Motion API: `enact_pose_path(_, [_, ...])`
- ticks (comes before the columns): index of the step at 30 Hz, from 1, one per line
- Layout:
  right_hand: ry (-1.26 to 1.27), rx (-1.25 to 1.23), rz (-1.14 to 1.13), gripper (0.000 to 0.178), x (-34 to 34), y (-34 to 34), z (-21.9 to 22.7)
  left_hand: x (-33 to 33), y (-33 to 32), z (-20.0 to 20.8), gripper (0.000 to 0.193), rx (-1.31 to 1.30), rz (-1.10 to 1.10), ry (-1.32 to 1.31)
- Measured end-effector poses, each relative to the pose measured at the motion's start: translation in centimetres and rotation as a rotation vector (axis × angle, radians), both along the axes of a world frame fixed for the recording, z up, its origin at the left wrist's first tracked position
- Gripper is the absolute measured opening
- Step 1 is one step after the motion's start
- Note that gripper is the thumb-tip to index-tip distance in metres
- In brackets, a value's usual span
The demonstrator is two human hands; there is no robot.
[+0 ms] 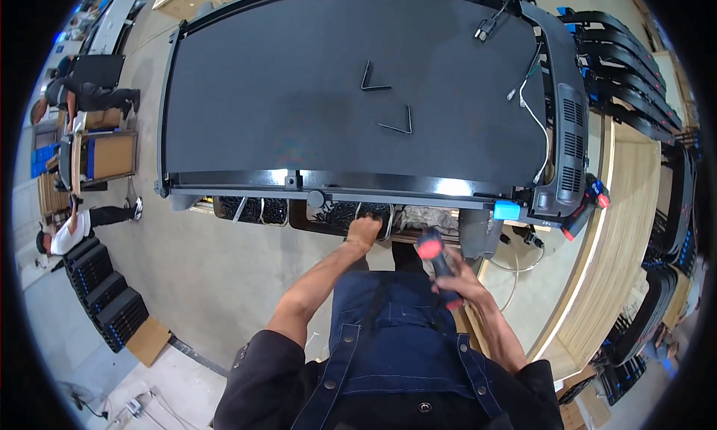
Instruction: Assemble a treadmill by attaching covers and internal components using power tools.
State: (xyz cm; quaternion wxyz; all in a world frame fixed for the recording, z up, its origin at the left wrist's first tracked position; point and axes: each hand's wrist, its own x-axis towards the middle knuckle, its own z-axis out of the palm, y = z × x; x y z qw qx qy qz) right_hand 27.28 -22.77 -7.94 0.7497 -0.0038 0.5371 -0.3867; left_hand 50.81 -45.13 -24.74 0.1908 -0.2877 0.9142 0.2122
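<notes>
My left hand (364, 231) reaches down to a dark bin (379, 212) of small black parts below the table edge. Its fingers look curled in; whatever they hold, if anything, is hidden. In my right hand (464, 282) is a red-and-black power driver (441, 264), slightly blurred and held in front of my apron, apart from the frame. Ahead lies a wide black treadmill deck (299, 72) inside its frame. Two L-shaped hex keys, one farther off (367, 85) and one nearer (408, 128), rest on the deck.
A second red-and-black driver (585, 208) stands by the deck's right end. White wires (536, 116) and a black plug (484, 31) lie on the deck. At right are a wooden crate (597, 273) and stacked black frames (620, 64). Two people (86, 98) work at far left.
</notes>
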Motion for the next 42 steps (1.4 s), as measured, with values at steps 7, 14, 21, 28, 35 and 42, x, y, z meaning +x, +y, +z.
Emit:
enact_pose_path(7, [0.450,-0.284,0.531,0.070,-0.2,-3.2,7.7,0.7,-0.3,3.4,0.016,0.124,0.320,0.216])
enact_pose_path(14, [0.802,-0.352,0.655,0.044,1.3,-3.4,6.8,1.4,0.0,8.1,0.021,1.063,1.265,0.476])
enact_pose_path(21, [0.524,-0.447,0.021,0.040,1.4,-5.4,13.6,0.9,1.3,20.2,0.018,1.652,1.384,0.961])
enact_pose_path(28, [0.693,-0.488,0.059,0.039,1.2,-5.3,14.0,-1.2,1.8,23.8,0.024,1.819,1.377,1.155])
enact_pose_path(35, [0.700,-0.493,0.025,0.040,1.2,-5.7,13.9,-2.1,1.2,25.3,0.019,1.852,1.353,1.133])
enact_pose_path(42, [1.079,-0.730,0.234,0.044,0.0,-5.7,14.9,-3.8,0.6,27.9,0.031,1.259,1.206,1.011])
